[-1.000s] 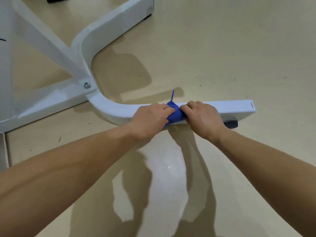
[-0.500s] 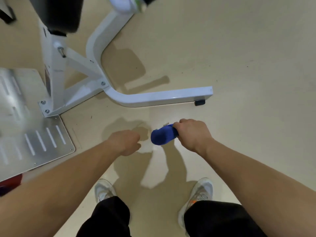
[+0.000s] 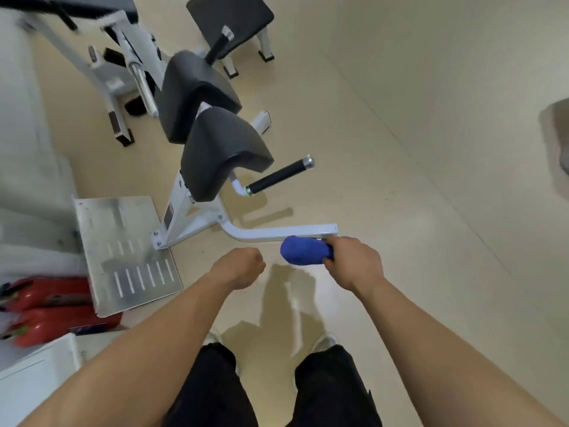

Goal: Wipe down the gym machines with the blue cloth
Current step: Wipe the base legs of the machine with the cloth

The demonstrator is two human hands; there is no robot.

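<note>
The right hand [image 3: 354,263] clenches round one end of the blue cloth [image 3: 304,250], which is bunched into a rounded wad that sticks out leftward from the fist; the left hand [image 3: 240,266] hangs just left of it, fingers loosely curled on nothing. The cloth sits at the near edge of the white base bar [image 3: 286,233] as seen from the head camera, though whether it touches the metal cannot be told; the person appears to be standing, so it is probably held in the air above it. That bar's long axis runs left to right across the floor, just beyond the cloth, and the rest of the machine rises ahead and to the left; the cloth hand is the nearer to the bar's free end, the empty hand nearer to the upright. Counted: one cloth, two hands, two black pads [image 3: 212,152] stacked on the frame, one black handle grip [image 3: 280,177], one metal footplate [image 3: 123,251], what look like two red fire extinguishers [image 3: 46,309] at the left edge, and a black bench [image 3: 229,16] further back.
</note>
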